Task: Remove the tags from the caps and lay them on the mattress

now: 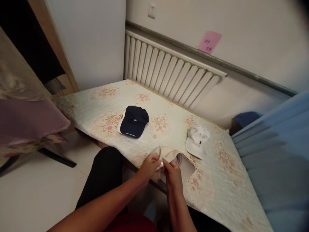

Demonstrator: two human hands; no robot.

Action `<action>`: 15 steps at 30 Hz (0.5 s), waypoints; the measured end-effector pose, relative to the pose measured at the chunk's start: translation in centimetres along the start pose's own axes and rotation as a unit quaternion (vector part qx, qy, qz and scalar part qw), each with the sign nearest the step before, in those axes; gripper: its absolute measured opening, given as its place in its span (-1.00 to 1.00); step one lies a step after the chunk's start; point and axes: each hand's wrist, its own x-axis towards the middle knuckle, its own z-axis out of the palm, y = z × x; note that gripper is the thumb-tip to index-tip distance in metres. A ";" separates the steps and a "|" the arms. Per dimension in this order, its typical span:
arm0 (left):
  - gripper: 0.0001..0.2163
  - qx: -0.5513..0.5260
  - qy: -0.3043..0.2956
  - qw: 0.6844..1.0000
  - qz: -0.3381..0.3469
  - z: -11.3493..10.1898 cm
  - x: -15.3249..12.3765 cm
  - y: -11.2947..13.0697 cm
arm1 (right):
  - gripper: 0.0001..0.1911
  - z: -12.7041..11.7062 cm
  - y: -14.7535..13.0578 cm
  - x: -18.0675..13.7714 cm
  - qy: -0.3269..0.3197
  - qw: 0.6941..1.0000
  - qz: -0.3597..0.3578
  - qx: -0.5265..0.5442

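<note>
A beige cap (164,152) lies at the near edge of the table, its pale brim (186,168) pointing right. My left hand (151,165) pinches the cap's near edge. Close beside it, my right hand (173,173) is closed in a pinch on the same edge. A small whitish piece, perhaps the strap end, shows between the fingertips; its details are too small to make out. Farther left rests a navy cap (135,120) with white lettering on its brim. To the right of my hands sits a white cap (198,140) with a small dark emblem.
A floral padded cloth (166,111) covers the table. Behind it are a white radiator (166,69) and a wall with a pink note (209,42). A blue curtain (275,151) hangs at the right. On the left stands a cloth-draped chair (31,119).
</note>
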 end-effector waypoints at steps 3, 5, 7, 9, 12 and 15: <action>-0.85 0.075 0.033 0.995 0.064 -0.6 0.1 0.0 | -0.82 0.0 -0.5 0.3 -0.006 1.000 0.002 0.029; -0.87 0.126 0.049 0.987 0.091 -1.1 0.1 0.0 | -0.80 0.0 -0.8 0.3 -0.012 0.999 0.004 0.047; -0.88 0.172 0.058 0.976 0.117 -1.6 0.0 -0.1 | -0.77 0.0 -0.8 0.4 -0.016 0.998 0.006 0.059; -0.88 0.214 0.069 0.964 0.139 -2.1 -0.2 -0.4 | -0.77 -0.1 -0.8 0.4 -0.016 0.998 0.006 0.068; -0.83 0.262 0.071 0.949 0.158 -2.9 -0.7 -1.0 | -0.77 -0.1 -0.8 0.7 -0.013 0.997 0.004 0.074; -0.82 0.314 0.059 0.932 0.174 -3.5 -1.3 -1.6 | -0.79 0.1 -1.0 0.9 -0.005 0.997 0.000 0.072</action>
